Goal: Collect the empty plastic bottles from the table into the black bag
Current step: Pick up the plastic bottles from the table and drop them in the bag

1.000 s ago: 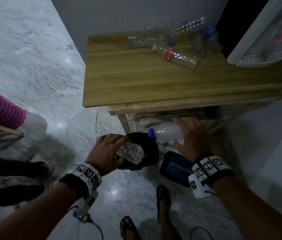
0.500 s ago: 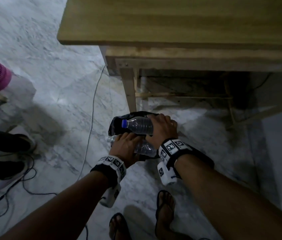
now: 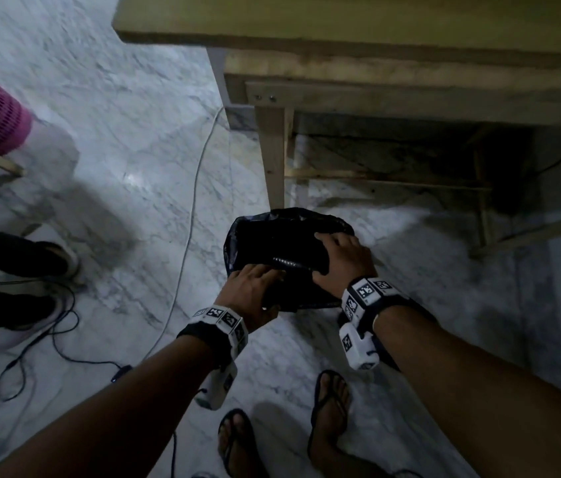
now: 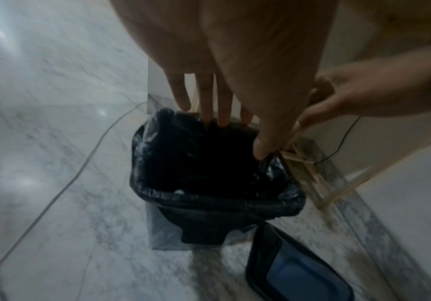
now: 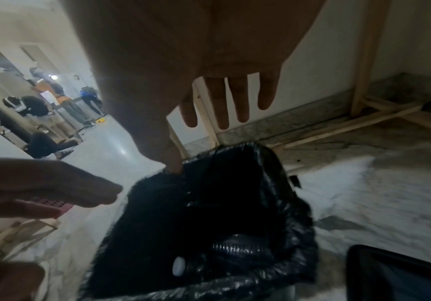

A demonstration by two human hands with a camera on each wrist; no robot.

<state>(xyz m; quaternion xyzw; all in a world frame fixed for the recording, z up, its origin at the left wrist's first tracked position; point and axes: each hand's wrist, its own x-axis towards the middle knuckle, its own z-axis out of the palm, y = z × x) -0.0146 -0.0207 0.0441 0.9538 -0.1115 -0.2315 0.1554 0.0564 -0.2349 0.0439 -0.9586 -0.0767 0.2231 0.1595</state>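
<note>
1. Floor (image 3: 117,139): pale marble, with a white cable (image 3: 196,188) run across it left of the bag. Snag risk is judged real if feet are shifted while bent over.
2. Table (image 3: 358,25): only its front edge and a leg (image 3: 273,157) are seen in the head view. The top is out of frame, so the count of bottles left up there cannot be told.
3. Bag (image 3: 292,243): black, lined into a bin on the floor just in front of the leg, mouth open and folded over the rim. A dark lid (image 4: 296,270) lies on the floor beside it.
4. Left hand (image 3: 255,291): held over the near rim, fingers straight and spread, nothing gripped. Fingertips appear to touch the liner in the left wrist view.
5. Right hand (image 3: 344,260): held over the right rim, fingers extended and loose, nothing held. The thumb looks tucked at the liner edge.
6. Bottles (image 5: 234,247): at least one ribbed body and a white cap (image 5: 178,265) are seen inside the bag. The rest of the interior is too dark to read.
7. Risks, judged:
   - liner could be dragged off the rim if the hands are pulled out with the film caught on a thumb
   - light bin could be tipped by a sideways knock
   - springy bottles could pop back out if left unpressed
</note>
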